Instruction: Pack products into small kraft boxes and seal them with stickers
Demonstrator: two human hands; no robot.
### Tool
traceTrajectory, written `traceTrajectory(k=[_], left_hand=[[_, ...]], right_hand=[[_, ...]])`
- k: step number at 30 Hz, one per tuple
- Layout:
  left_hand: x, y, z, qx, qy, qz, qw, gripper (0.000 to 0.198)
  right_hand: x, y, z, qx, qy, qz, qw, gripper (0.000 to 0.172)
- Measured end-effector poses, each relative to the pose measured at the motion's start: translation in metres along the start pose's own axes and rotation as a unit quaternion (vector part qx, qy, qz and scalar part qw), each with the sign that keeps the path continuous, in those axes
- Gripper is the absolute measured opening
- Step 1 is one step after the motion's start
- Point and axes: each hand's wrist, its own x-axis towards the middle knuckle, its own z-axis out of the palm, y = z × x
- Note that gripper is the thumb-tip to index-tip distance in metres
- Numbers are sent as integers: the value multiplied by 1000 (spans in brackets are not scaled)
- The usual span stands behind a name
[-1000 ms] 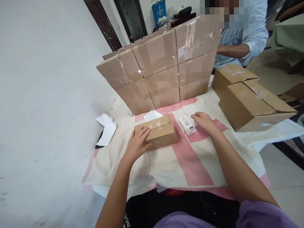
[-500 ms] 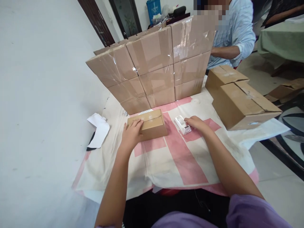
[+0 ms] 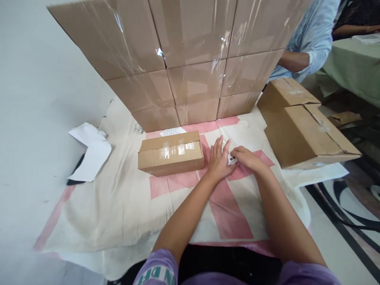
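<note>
A small white tape dispenser sits on the cloth, mostly covered by my two hands. My left hand holds its left side, fingers stretched along it and thumb at the near end. From the right, the bent fingers of my right hand close on its top; whether tape is pinched between the fingertips is hidden. A closed cardboard box lies to the left of my hands, touched by neither. Short shiny strips of clear tape cross the seam on its top.
Behind the box stands a tall cardboard panel of taped sections. Two larger cardboard boxes are at the right. Crumpled white paper lies left; a printed sheet is behind the small box. A person's blue sleeve shows beyond the panel.
My left hand has left the box and moved right onto the tape dispenser. My right hand stays at the dispenser, its fingers now over the top. The view has tilted down.
</note>
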Motion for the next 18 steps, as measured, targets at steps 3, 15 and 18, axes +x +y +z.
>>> traceTrajectory(k=[3, 15, 18], left_hand=[[0, -8, -2, -2, 4, 0, 1000, 90], [-2, -13, -1, 14, 67, -22, 997, 88], [-1, -13, -2, 14, 69, -30, 997, 87]], right_hand=[[-5, 0, 1, -13, 10, -16, 1000, 25], [-28, -14, -10, -151, -21, 12, 988, 26], [-30, -10, -15, -170, -72, 35, 982, 25]])
